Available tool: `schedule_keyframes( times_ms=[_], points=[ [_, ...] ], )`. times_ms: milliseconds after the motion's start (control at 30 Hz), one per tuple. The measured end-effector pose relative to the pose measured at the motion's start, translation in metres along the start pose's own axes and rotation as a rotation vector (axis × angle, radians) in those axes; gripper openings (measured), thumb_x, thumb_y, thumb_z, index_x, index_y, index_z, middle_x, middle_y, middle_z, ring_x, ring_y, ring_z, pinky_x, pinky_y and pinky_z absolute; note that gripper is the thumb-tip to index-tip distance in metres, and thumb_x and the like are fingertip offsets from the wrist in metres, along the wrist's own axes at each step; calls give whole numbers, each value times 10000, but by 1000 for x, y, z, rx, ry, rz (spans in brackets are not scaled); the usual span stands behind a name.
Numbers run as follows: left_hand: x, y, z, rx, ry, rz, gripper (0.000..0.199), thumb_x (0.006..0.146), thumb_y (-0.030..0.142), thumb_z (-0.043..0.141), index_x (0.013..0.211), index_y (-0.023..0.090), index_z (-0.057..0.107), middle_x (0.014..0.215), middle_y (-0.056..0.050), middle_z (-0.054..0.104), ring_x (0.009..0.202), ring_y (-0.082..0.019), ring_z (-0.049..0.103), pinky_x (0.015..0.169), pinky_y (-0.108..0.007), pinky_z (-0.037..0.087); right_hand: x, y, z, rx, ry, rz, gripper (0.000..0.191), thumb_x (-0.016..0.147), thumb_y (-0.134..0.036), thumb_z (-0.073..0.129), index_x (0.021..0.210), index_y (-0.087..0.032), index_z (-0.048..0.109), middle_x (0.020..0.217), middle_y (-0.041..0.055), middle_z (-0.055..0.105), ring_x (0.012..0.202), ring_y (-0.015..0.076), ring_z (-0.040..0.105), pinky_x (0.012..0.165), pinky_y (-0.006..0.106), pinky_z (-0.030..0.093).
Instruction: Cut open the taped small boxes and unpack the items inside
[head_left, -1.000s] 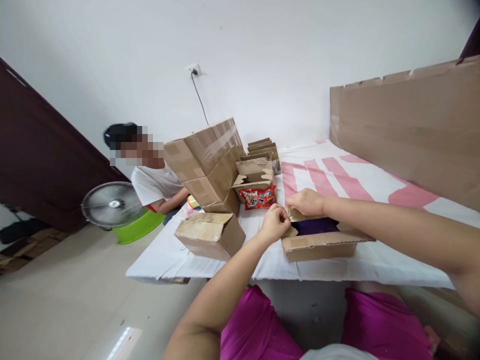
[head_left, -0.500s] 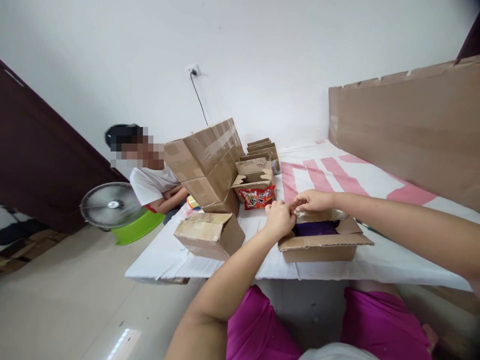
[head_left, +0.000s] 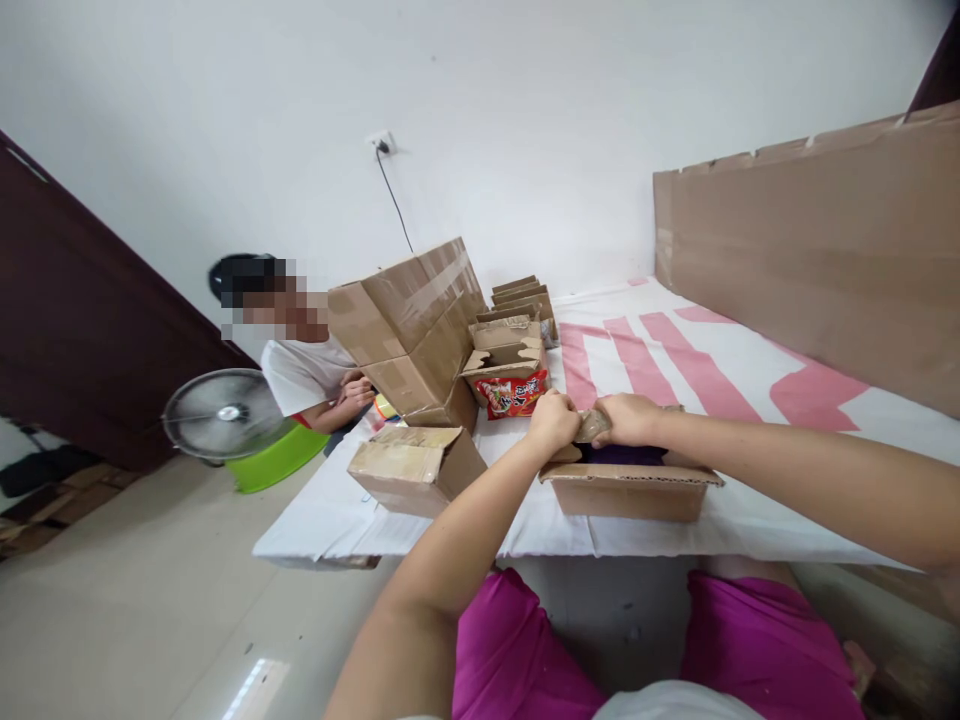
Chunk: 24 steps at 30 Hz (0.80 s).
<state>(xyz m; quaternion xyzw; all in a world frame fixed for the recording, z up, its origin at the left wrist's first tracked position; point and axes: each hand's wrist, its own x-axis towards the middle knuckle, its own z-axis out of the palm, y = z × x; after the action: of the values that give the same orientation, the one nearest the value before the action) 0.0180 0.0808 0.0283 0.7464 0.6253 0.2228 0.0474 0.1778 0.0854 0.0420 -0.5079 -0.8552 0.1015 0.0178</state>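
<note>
In front of me an open cardboard box (head_left: 630,496) stands near the table's front edge, with something dark purple (head_left: 626,455) inside. At its far left side, my left hand (head_left: 555,420) is closed on the taped cardboard flap (head_left: 592,427). Close beside it, my right hand (head_left: 631,420) grips the same flap, thumb on the near face. Shiny tape covers the piece showing between the two hands. Just beyond my left hand, a red printed food packet (head_left: 511,394) leans against another open box (head_left: 504,362).
A taped carton (head_left: 416,468) lies left of my forearm. Behind it rise stacked large cartons (head_left: 409,330). More open boxes (head_left: 521,295) line up toward the wall. A person (head_left: 311,375) sits at left near a fan (head_left: 229,412). A cardboard panel (head_left: 810,250) borders the right.
My right hand has turned and now grips the flap with its thumb toward me. The box has shifted slightly left, and its flap is bent up between my hands.
</note>
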Motion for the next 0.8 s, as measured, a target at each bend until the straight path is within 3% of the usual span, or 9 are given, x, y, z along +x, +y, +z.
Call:
schedule_keyframes(
  times_ms=[100, 233, 367, 467, 800],
  points=[
    [2, 4, 0, 35, -46, 27, 86, 655, 181, 676, 575, 160, 652, 736, -81, 615, 746, -224, 610, 719, -299, 493, -1, -1, 0, -9, -4, 4, 462, 661, -535, 726, 982, -213, 647, 1001, 89, 723, 889, 245, 677, 621, 268, 437],
    [2, 15, 3, 71, -65, 63, 183, 665, 327, 715, 640, 150, 676, 784, -118, 635, 804, -279, 629, 760, -349, 502, 0, -1, 3, -33, 9, 2, 453, 670, -503, 727, 996, -200, 646, 1014, 106, 721, 929, 262, 675, 640, 275, 448],
    [4, 15, 3, 71, -50, 82, 123, 752, 203, 620, 647, 163, 669, 776, -93, 625, 760, -223, 626, 745, -309, 503, 0, 2, 5, -50, 21, -6, 487, 663, -529, 732, 1022, -212, 640, 1035, 104, 718, 952, 274, 672, 680, 290, 464],
    [8, 6, -1, 55, -33, 81, 178, 741, 124, 589, 575, 168, 637, 717, -72, 584, 730, -203, 607, 735, -291, 504, 0, 2, 4, -54, 19, 1, 486, 672, -536, 728, 1017, -205, 644, 1035, 116, 717, 952, 282, 673, 686, 301, 470],
    [0, -15, -1, -66, 46, 119, 217, 729, 104, 583, 525, 180, 589, 760, -37, 519, 811, -176, 570, 805, -287, 518, 0, 0, 3, -72, 1, 0, 477, 688, -529, 718, 1023, -196, 648, 1028, 125, 720, 951, 271, 677, 688, 295, 470]
  ],
)
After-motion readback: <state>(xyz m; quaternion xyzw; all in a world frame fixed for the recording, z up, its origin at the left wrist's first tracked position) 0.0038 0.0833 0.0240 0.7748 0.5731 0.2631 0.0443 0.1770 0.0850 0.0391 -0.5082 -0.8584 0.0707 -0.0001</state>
